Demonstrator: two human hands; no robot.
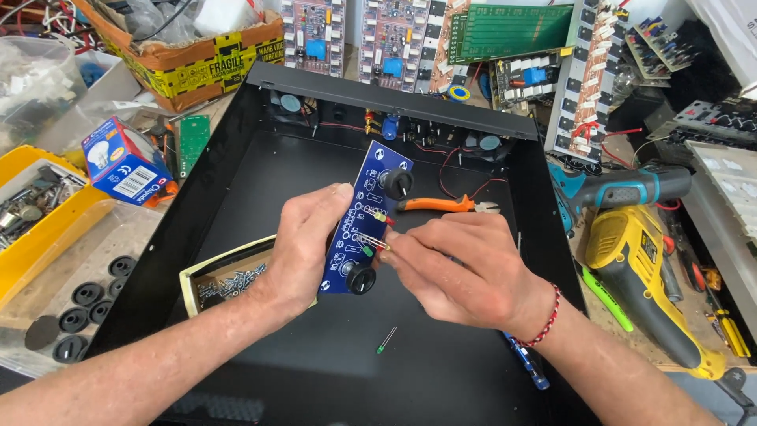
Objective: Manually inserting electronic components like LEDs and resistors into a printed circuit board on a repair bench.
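- One blue circuit board (pixel 364 217) is held above the floor of an open black metal case (pixel 260 181); its long axis runs from lower left to upper right, the top end leaning away from the person, the printed face turned to the right.
- Two black knobs sit on it, one near the top (pixel 395 184) and one near the bottom (pixel 360 278), with small yellow, red and green lights (pixel 372 233) between them.
- The left hand (pixel 303 248) grips the board's left edge, thumb along the front near the top, the other fingers behind it and hidden.
- The right hand (pixel 465 268) meets the board's right edge at the middle, fingertips pinched narrowly on the thin legs of the small lights.
- A loose green light (pixel 385 340) lies on the case floor below the hands.
- Orange-handled pliers (pixel 441 205) lie on the case floor just behind the right hand.
- A small open box of screws (pixel 229 280) sits on the case floor beside the left wrist.
- Right of the case lie a yellow power tool (pixel 639 268) and a teal drill (pixel 623 189).
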